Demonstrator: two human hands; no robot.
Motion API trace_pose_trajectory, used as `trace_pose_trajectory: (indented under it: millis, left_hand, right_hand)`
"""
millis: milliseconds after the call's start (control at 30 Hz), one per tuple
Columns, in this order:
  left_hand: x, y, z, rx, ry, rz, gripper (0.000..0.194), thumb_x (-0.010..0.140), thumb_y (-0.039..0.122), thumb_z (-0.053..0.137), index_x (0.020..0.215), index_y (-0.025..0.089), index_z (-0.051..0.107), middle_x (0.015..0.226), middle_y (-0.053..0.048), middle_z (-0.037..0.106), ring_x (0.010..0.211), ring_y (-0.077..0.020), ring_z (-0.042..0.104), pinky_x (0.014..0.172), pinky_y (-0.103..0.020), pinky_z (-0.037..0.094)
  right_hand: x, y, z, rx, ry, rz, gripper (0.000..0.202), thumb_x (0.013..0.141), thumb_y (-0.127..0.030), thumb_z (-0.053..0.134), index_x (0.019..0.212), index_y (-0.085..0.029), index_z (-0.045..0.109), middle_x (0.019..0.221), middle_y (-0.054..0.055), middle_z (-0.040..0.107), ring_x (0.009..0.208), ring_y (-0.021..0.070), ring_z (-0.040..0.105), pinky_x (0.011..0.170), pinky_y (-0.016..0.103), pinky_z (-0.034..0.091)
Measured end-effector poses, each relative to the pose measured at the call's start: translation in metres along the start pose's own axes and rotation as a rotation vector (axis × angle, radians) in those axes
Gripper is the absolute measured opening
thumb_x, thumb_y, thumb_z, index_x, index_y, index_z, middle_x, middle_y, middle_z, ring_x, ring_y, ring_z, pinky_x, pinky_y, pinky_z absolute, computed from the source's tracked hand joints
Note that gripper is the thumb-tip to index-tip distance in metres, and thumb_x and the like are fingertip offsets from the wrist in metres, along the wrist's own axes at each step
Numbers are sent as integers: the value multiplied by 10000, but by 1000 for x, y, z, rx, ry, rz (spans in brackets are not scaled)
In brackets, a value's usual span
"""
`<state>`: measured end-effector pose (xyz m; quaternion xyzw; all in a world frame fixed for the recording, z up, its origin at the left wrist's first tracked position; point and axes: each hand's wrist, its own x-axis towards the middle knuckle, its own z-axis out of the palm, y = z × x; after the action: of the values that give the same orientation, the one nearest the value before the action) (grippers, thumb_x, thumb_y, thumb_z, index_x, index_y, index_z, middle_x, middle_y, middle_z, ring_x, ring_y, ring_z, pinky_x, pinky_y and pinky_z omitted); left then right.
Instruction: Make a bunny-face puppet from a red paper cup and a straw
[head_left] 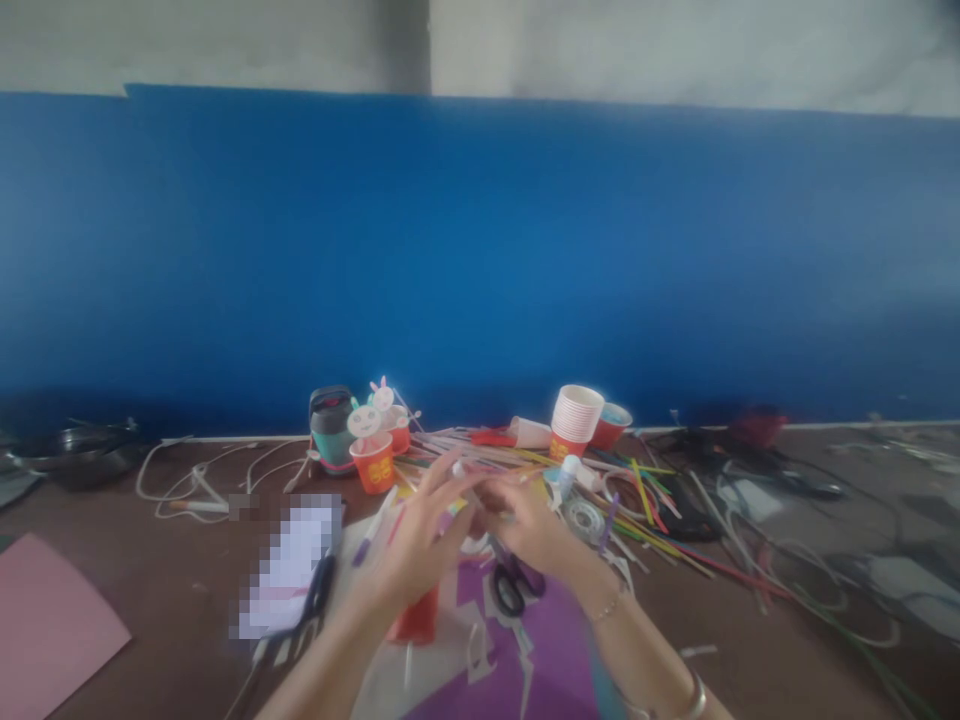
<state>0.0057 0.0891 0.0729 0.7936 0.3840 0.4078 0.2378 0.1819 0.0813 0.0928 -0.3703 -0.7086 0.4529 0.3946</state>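
Your left hand [420, 530] and right hand [529, 520] meet near purple paper [559, 640].
Your fingers [511, 495] bend together; I cannot tell whether they grasp anything. Black-handled scissors [520, 577] lie on the paper, near your right hand.

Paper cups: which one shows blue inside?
The red cup just right of the tall cup stack; no other visible cup opening shows blue.

Blur and overlapping fingers hide whether the left hand [431, 515] and right hand [529, 515] have anything in their grip. The blades of the scissors [517, 582] are obscured. Pixelation masks the phone [292, 575]. The picture's edges crop the pink sheet [52, 630] and purple paper [559, 650].
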Motion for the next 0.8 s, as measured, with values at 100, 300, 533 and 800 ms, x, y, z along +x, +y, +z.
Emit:
trace_pose_trajectory:
  millis: [100,300,533,800]
  left_hand:
    - [1,0,-7,-49,-73,48,307,918,244,495,1205,272,601,1356,-86,528,1269,-241,468,1056,-379,367]
    - [2,-14,-6,-140,-10,-67,168,914,338,507,957,208,606,922,-44,609,828,-178,570,741,-276,454]
    - [4,-15,-9,-444,-23,-213,322,930,481,446,949,180,560,631,37,489,572,-118,468,554,-226,388]
    - [1,3,-2,-72,197,0,296,918,302,520,1183,255,644,1227,-77,623,1077,-228,593,892,-333,489]
  right_hand:
    - [-1,-3,0,53,-30,30,237,860,-343,614,979,-155,694,723,36,699,671,176,666,652,294,550]
    - [-2,-3,-6,4,31,49,194,798,-288,671,949,-180,726,847,50,725,783,188,668,712,285,536]
    - [-4,7,-24,83,64,-13,203,790,-368,704,872,-185,738,806,44,714,753,178,640,701,292,517]
    - [1,-4,-10,-119,184,-5,258,803,-402,674,800,-154,746,616,14,646,561,142,547,534,246,456]
